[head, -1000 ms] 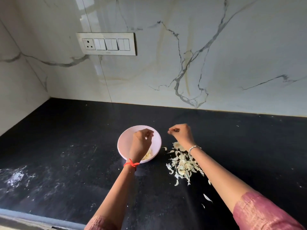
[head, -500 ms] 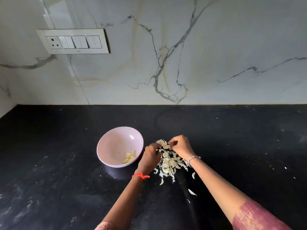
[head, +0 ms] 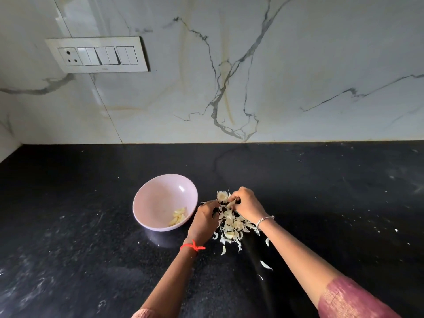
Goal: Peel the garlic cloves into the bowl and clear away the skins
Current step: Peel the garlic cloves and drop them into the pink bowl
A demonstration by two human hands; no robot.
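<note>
A pale pink bowl (head: 146,198) stands on the black counter with a few peeled garlic cloves (head: 177,216) at its near right side. Just right of it lies a heap of white garlic skins (head: 231,228). My left hand (head: 203,222) is at the heap's left edge, fingers curled inward against the skins. My right hand (head: 246,205) is curled over the heap's far side and pinches a bunch of skins, with a tuft sticking up at its fingertips. What lies under the two hands is hidden.
Stray skin flakes (head: 266,265) lie on the black counter (head: 91,260) near my right forearm. A marble wall rises behind, with a switch panel (head: 97,55) at upper left. White specks dot the counter at right.
My left hand has left the bowl and come right to the skin heap. My right hand has dropped onto the heap, and both now close in on the skins from either side.
</note>
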